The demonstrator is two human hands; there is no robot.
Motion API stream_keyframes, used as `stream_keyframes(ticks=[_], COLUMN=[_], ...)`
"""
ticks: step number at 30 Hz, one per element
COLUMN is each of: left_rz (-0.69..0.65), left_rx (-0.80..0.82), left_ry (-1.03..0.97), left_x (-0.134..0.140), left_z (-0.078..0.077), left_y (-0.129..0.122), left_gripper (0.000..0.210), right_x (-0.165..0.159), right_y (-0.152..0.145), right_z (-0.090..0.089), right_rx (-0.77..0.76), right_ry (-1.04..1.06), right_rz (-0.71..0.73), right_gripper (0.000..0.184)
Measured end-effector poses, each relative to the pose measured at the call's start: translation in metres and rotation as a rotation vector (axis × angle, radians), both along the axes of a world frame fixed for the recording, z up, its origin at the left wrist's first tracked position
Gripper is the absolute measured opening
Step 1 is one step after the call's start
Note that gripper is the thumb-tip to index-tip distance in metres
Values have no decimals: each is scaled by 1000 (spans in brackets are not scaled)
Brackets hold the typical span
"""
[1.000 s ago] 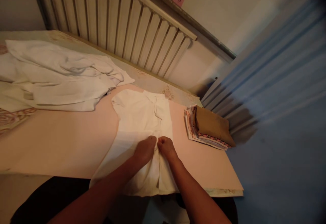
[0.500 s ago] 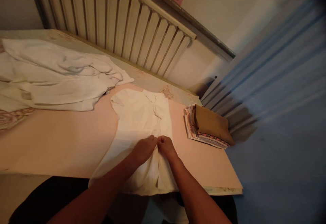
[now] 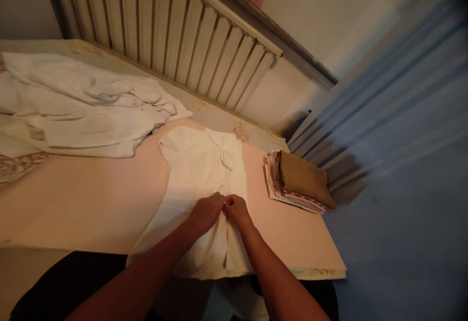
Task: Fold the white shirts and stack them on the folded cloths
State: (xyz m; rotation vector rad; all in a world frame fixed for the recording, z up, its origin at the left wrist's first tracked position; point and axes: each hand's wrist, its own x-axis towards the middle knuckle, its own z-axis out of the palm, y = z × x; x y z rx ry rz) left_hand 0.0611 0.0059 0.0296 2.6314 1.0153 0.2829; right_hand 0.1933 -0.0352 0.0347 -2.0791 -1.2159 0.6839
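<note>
The right hand has been edging in toward the left hand since a second ago; both are now meeting over the white garment, pinching its front, though exactly which small part is hard to tell. The garment is lying on the pink cover, its hem reaching the near edge. Open cover is stretching leftward, below a white cloth heap; a narrower strip is separating garment and folded stack. A ribbed radiator is standing behind, a blue curtain hanging rightward.
</note>
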Motion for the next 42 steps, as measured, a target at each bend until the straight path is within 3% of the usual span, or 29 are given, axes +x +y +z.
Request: stream_keyframes(ticks=[10,18,42], left_rz=[-8,13,40], left_rx=[38,36,-137], left_ry=[3,-3,-55], left_x=[-2,-1,-6], left_z=[2,1,7], left_y=[-2,-1,3], left_gripper=[22,20,18], right_x=[0,-2,-4], right_y=[1,-3,2], right_z=[2,12,11], right_rx=[5,-49,-72], right_ry=[-65,35,-32], right_rz=[35,12,-1], right_gripper=[10,8,16])
